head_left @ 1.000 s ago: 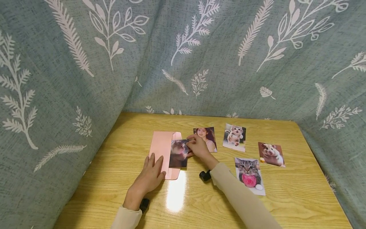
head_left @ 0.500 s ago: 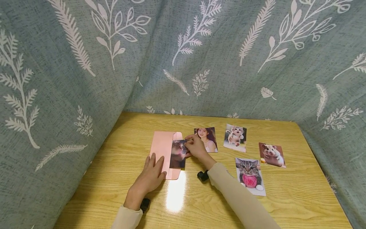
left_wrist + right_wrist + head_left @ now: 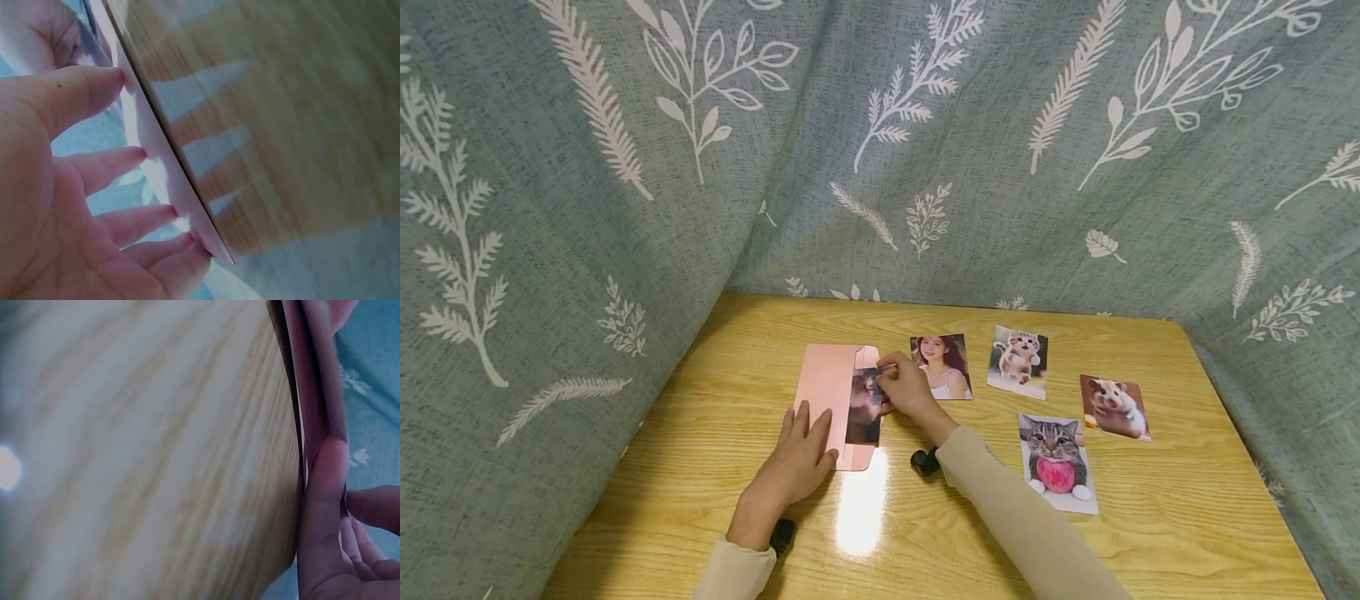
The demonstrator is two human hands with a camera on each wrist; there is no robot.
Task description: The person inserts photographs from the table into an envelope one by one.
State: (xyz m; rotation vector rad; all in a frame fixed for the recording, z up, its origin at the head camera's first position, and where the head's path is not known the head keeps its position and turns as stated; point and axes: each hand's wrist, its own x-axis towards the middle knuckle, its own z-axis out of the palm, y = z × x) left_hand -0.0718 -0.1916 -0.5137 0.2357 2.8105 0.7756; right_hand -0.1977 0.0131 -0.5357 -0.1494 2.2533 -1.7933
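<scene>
Wooden table (image 3: 1180, 517), fingers (image 3: 324, 500) pinching photo (image 3: 862, 410), pink envelope (image 3: 822, 375)

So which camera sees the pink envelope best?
The head view: it shows the pink envelope from above, with the left hand on it and a photo poking out of its opening. The left wrist view shows it nearly edge-on under that hand; the right wrist view, just a narrow strip beside the right hand.
</scene>
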